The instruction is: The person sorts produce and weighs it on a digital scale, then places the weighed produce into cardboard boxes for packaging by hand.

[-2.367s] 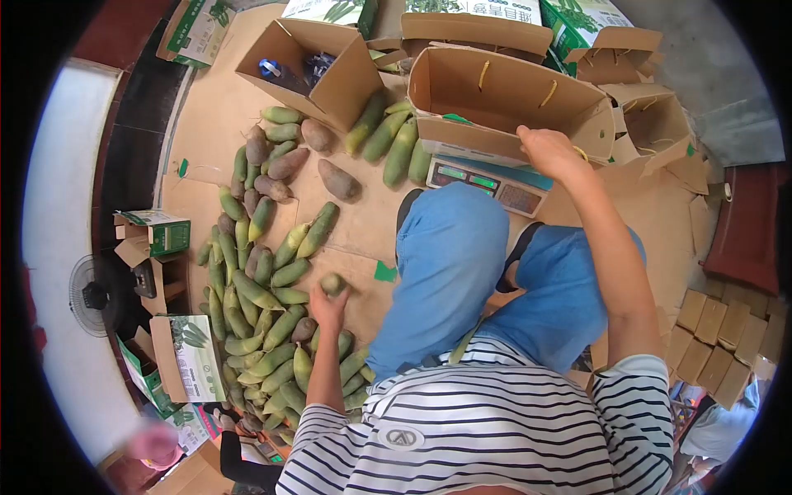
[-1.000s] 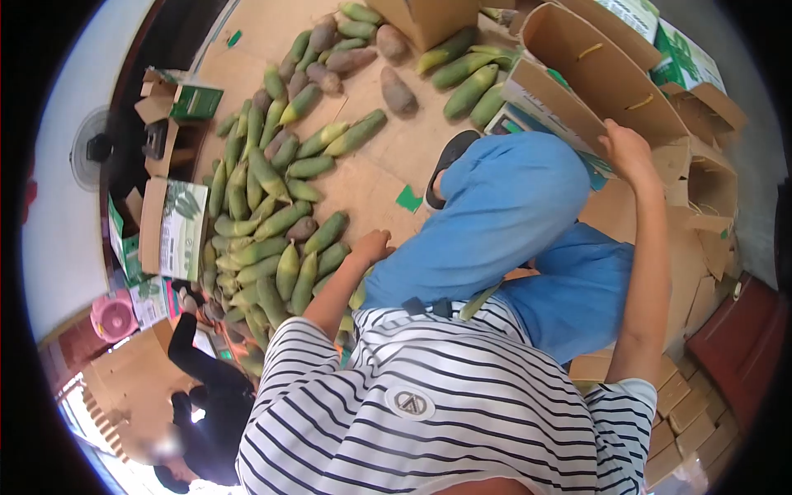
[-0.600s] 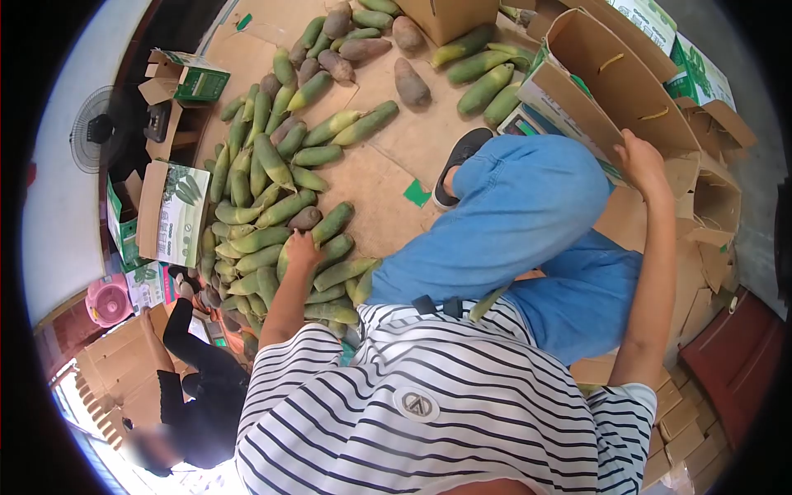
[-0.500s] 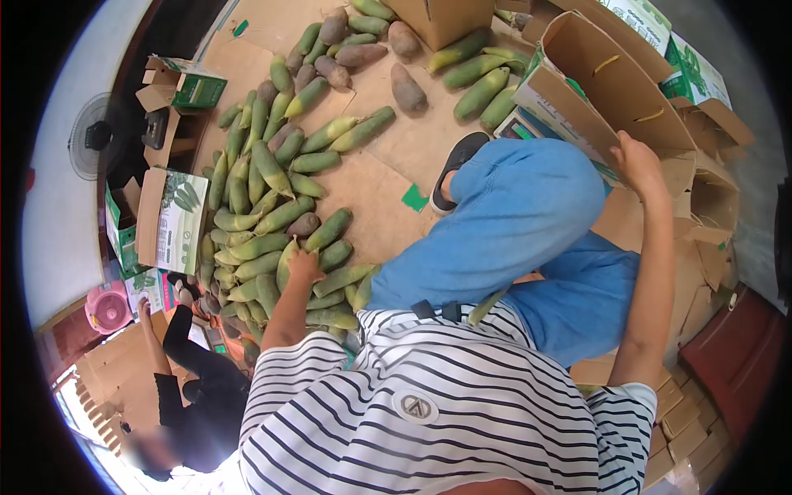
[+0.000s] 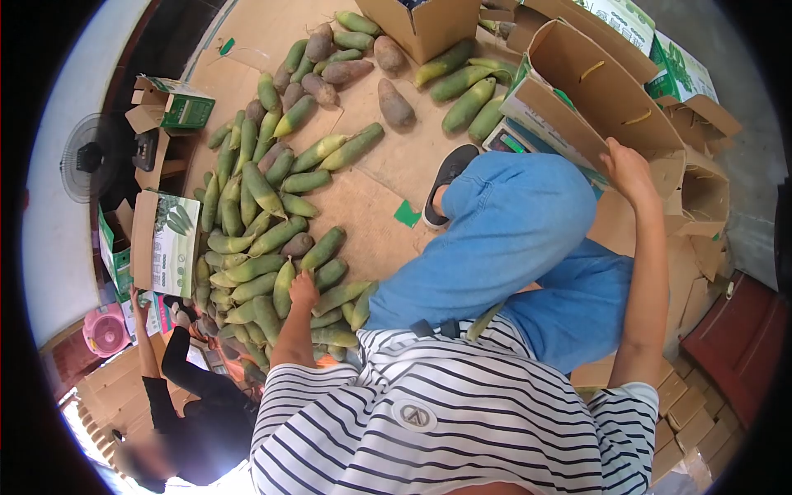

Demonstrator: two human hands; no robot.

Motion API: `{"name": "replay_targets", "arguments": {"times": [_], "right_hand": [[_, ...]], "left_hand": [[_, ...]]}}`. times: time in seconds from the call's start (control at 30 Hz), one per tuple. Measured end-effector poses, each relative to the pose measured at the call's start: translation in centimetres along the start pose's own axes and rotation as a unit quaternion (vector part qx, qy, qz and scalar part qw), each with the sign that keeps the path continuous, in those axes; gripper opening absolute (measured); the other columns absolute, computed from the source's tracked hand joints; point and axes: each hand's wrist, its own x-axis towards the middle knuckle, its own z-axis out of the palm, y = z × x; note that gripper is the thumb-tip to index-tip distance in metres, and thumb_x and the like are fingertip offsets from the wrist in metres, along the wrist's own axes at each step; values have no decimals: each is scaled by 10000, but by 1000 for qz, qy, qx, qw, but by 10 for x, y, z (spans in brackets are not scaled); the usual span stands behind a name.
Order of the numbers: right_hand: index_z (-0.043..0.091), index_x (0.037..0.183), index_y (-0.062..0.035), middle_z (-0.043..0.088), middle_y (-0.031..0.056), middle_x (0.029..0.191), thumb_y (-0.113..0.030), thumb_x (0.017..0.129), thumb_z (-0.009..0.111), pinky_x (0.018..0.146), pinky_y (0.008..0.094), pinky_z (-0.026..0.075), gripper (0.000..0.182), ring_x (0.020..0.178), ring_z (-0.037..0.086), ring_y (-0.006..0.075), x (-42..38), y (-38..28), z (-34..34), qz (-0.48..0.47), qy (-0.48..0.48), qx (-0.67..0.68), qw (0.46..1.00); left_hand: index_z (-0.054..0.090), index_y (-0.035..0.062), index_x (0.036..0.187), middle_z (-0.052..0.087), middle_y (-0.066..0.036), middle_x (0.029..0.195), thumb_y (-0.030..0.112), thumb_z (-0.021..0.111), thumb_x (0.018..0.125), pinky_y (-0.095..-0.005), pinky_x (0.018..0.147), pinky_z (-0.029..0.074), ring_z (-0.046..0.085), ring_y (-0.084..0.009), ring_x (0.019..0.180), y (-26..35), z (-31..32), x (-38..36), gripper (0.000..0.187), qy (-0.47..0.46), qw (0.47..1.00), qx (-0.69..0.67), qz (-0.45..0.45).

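- Left hand (image 5: 304, 290): at the near part of the radish heap, over green radishes; whether its fingers grip one, cannot tell.
- Right hand (image 5: 629, 167): at the near rim of an open box, fingers bent; firmness of hold, cannot tell.
- Green radishes (image 5: 262, 188): many, heaped left of the person's legs; several others beside the open box.
- Open box (image 5: 544, 114): cardboard, yellow cord handles inside, above a scale (image 5: 505, 142), partly hidden.
- Brown roots (image 5: 396, 104): several, near the heap's far end.
- Green scrap (image 5: 407, 214): flat on the floor, near the shoe (image 5: 450, 177).
- Co-worker (image 5: 202, 425): one, dark clothing, beyond the heap.
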Motion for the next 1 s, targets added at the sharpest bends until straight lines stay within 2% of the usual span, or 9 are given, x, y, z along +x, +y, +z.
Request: {"name": "replay_targets", "arguments": {"times": [0.17, 0.27, 0.47, 0.57, 0.67, 0.77, 0.9, 0.97, 1.0], "right_hand": [[454, 891, -10, 605, 214, 815, -170, 870, 547, 707, 481, 442, 186, 845, 576, 391, 0, -1, -1, -2, 2, 5, 1000], [457, 894, -9, 604, 217, 817, -169, 867, 551, 708, 483, 440, 188, 849, 576, 391, 1, -1, 0, 2, 2, 8, 1000], [461, 901, -8, 606, 220, 822, -172, 866, 554, 713, 485, 441, 191, 857, 577, 391, 4, -2, -2, 10, 1, 5, 1000], [464, 905, -13, 608, 217, 825, -175, 864, 556, 716, 485, 443, 191, 862, 579, 389, 7, 1, 2, 9, 2, 3, 1000], [469, 904, -17, 611, 212, 823, -177, 862, 559, 714, 487, 446, 188, 857, 583, 386, 6, 1, 3, 19, 5, 0, 1000], [473, 895, -17, 613, 211, 818, -175, 860, 559, 709, 490, 447, 184, 846, 587, 385, 5, -2, -1, 13, 6, 2, 1000], [471, 871, -8, 613, 205, 780, -170, 861, 557, 698, 486, 447, 185, 826, 592, 381, 2, -2, -3, 8, -5, 16, 1000], [470, 843, -7, 608, 176, 687, -168, 861, 558, 680, 466, 452, 185, 772, 604, 362, 1, 6, 8, -31, 56, 0, 998], [474, 838, -9, 604, 170, 669, -168, 862, 557, 677, 461, 454, 181, 758, 607, 356, -2, 6, 6, -15, 39, 8, 999]], "left_hand": [[394, 73, 1214, 470, -130, 1202, 145, 615, 809, -412, 878, 465, 478, -297, 1140, 11, -7, 12, 466, -65, 997, 49, -5], [392, 70, 1219, 484, -139, 1196, 129, 608, 823, -423, 863, 477, 490, -310, 1130, 15, -10, 11, 455, -45, 997, 56, 19], [430, 65, 1169, 542, -154, 1114, 113, 607, 832, -422, 839, 487, 554, -312, 1034, 14, 13, 17, 383, -67, 997, -19, -17], [433, 67, 1159, 553, -151, 1080, 106, 611, 820, -414, 809, 494, 568, -314, 994, 17, 7, 8, 385, -36, 994, -2, 99], [459, 59, 1134, 569, -153, 975, 100, 639, 781, -423, 762, 486, 572, -339, 927, 60, -19, 11, 398, 88, 973, -69, 201], [473, 31, 1072, 581, -186, 894, 92, 645, 773, -450, 719, 465, 575, -367, 864, 119, -76, 20, 351, 196, 919, -213, 266], [508, 36, 1063, 595, -216, 963, 86, 629, 812, -397, 690, 478, 596, -378, 832, 173, -177, 5, 283, 274, 830, -387, 294], [518, 20, 1079, 606, -186, 945, 100, 630, 836, -346, 698, 489, 623, -293, 851, 201, -229, -4, 280, 334, 750, -481, 308], [522, 10, 1077, 607, -162, 956, 97, 636, 837, -328, 716, 492, 619, -247, 866, 216, -264, -20, 280, 349, 704, -527, 325]]}}
